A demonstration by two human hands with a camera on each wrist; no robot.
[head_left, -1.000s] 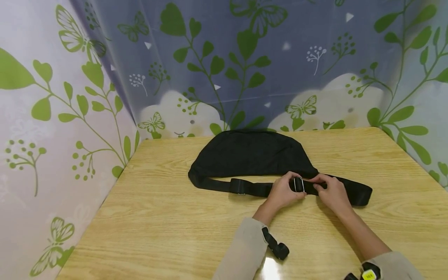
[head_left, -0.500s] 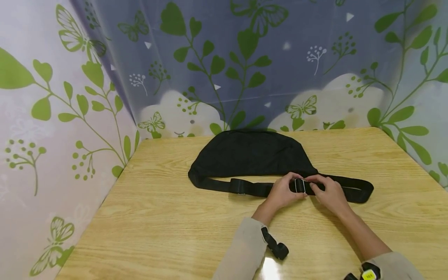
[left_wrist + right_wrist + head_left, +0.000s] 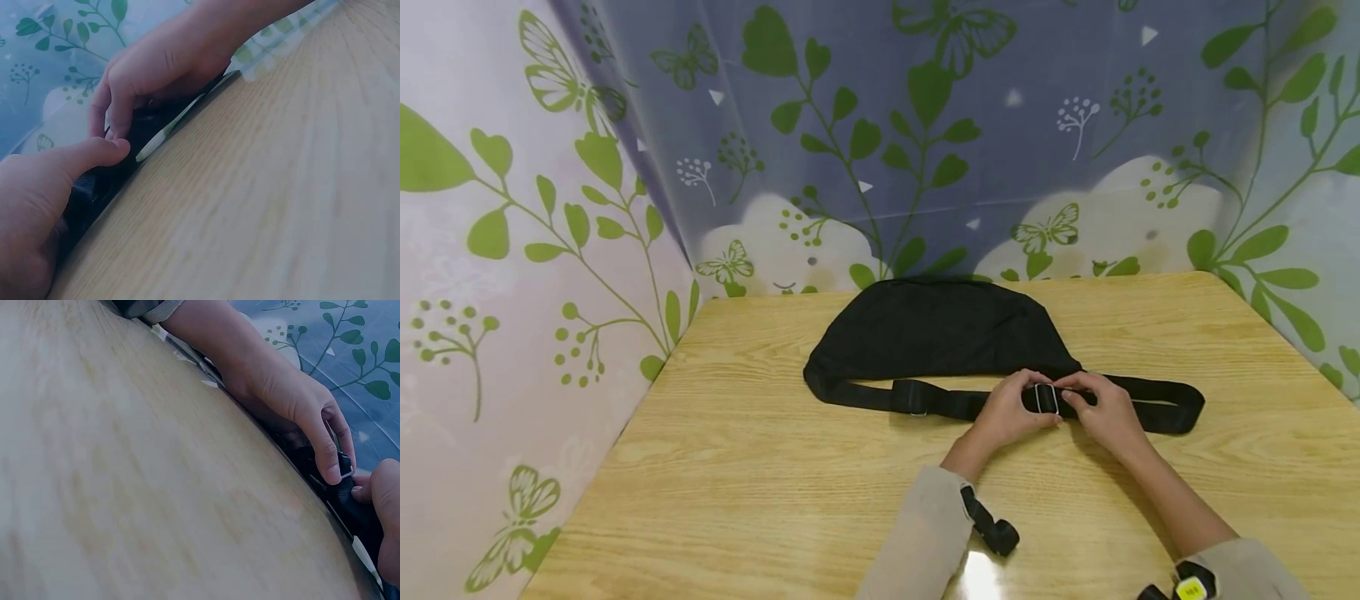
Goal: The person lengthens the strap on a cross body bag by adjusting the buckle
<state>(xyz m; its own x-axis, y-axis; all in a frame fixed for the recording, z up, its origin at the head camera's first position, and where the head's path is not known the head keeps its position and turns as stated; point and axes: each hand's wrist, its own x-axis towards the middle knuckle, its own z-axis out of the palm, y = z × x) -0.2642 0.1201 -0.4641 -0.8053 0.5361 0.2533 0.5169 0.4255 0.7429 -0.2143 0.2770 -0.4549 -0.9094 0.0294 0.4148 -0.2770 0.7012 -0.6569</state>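
A black waist bag lies flat on the table, its black strap running along the near side. My left hand grips the strap just left of a silver metal slide buckle, thumb at the lower edge. Right beside the buckle, my right hand pinches the strap between thumb and fingers. Past it the strap bends back in a loop. In the right wrist view, the left hand's thumb lies at the buckle's metal edge. Both hands meet over the webbing in the left wrist view, which hides the buckle.
A second strap fold with a metal piece sits left of the hands. The wood-grain table ends at a leaf-and-butterfly curtain behind and at the sides. Black bands circle both sleeves.
My right hand has moved slightly left, up close to the buckle. The buckle has shifted a little right, and the strap loop at the right has opened out and slid slightly right.
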